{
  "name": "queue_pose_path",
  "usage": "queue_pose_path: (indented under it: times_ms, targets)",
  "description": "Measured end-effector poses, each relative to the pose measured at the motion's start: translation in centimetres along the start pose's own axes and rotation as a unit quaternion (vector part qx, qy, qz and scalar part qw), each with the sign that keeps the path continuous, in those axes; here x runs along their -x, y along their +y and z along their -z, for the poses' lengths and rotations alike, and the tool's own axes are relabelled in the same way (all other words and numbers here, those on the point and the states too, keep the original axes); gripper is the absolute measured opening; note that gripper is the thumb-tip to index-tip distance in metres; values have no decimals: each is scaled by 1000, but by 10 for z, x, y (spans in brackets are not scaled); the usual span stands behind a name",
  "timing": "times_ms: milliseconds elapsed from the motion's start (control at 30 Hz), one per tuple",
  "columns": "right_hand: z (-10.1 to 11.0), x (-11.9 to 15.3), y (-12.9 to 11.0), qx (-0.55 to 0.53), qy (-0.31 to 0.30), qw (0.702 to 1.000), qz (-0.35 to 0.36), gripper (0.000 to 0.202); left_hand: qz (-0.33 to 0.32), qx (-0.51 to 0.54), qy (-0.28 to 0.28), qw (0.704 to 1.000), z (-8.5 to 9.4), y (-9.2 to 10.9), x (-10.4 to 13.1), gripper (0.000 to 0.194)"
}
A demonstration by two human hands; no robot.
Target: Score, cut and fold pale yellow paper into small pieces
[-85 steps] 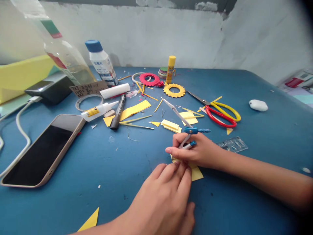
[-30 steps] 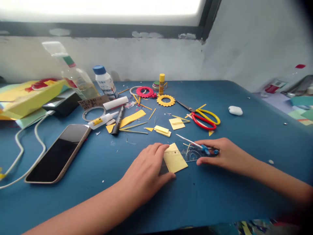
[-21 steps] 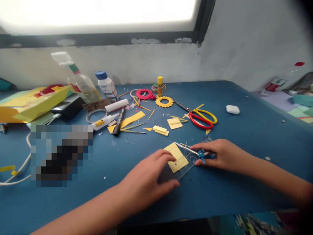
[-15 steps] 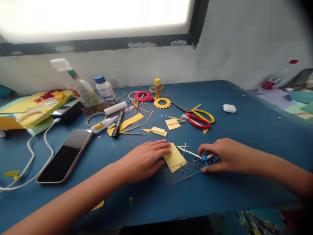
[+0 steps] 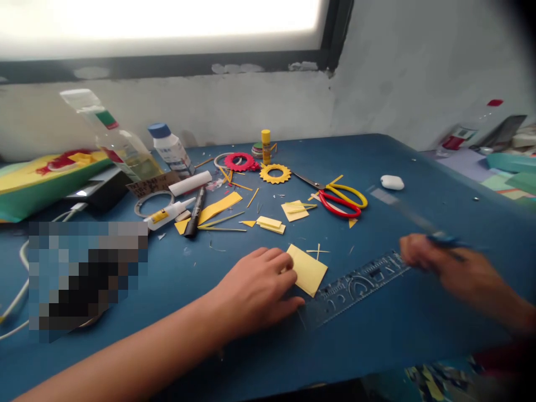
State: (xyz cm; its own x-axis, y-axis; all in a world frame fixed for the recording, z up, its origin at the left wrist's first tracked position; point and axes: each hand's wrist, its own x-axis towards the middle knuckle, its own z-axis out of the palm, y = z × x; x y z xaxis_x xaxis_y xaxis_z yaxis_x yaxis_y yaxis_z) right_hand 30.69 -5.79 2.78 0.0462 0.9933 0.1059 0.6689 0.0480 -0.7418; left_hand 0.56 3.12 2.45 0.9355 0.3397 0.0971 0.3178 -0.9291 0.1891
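Observation:
My left hand (image 5: 266,287) rests on the table with bent fingers on the left edge of a square piece of yellow paper (image 5: 310,272). Its thumb points toward the near end of a clear plastic ruler (image 5: 355,287), which lies slanted at the paper's lower right. At the right, my right hand (image 5: 456,273) is smeared by motion. It is closed around a blue and silver drawing compass (image 5: 427,226), whose blurred legs point up and to the left. Thin yellow paper strips (image 5: 318,251) lie crossed just beyond the square.
Red-and-yellow-handled scissors (image 5: 341,201), a white earphone case (image 5: 392,182), a glue stick (image 5: 266,146) and yellow and red notched rings (image 5: 275,173) lie farther back. A black marker (image 5: 195,213), a glue tube (image 5: 171,213) and bottles (image 5: 125,145) stand or lie at left. A pixelated patch covers the phone's area.
My right hand has moved right and up with the compass. The ruler now shows farther right, clear of the paper. My left fingers have curled more, and the paper sits slightly turned.

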Motion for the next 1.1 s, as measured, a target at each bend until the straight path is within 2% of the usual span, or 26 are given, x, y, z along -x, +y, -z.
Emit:
queue_pose_path:
  times_ms: [67, 133, 167, 267, 333, 400, 467, 533, 633, 733, 900, 1000, 1100]
  targets:
    - [-2, 3, 2, -26, 90, 996, 4, 46, -10, 55, -9, 998, 4, -7, -4, 21]
    - [-7, 6, 2, -9, 111, 994, -11, 44, -14, 88, -18, 996, 6, -14, -9, 24]
    - [-11, 8, 1, -8, 96, 995, -33, 43, -13, 95, -22, 995, 6, -16, -11, 25]
    - [-22, 9, -2, -80, -11, 995, -60, 45, -2, 85, -25, 996, 6, -15, -12, 28]
    - [-28, 7, -5, -129, -82, 987, -40, 47, 14, 64, -29, 997, 6, -10, -7, 32]
    - [-32, 3, -8, -144, -142, 979, -15, 40, 41, 43, -28, 998, 6, -4, 1, 34]
    - [-36, -2, -9, -108, -205, 973, 17, 30, 65, 30, -18, 997, 5, 2, 11, 33]
    - [-39, -5, -10, -44, -255, 964, 66, 31, 75, 29, -6, 997, 4, 5, 20, 34]
    - [-41, -3, -11, 22, -293, 948, 123, 33, 76, 48, 3, 996, 2, 7, 29, 35]
    - [-39, 3, -14, 32, -293, 946, 137, 31, 83, 64, 7, 994, 1, 7, 30, 31]
    - [-34, 10, -18, 47, -278, 955, 89, 30, 64, 57, 32, 996, -2, 6, 30, 31]
    - [-32, 8, -15, 33, -241, 967, 80, 32, 58, 58, 58, 995, -5, 7, 32, 30]
    - [-32, -1, -11, 35, -184, 978, 92, 32, 81, 82, 73, 991, -11, 10, 36, 23]
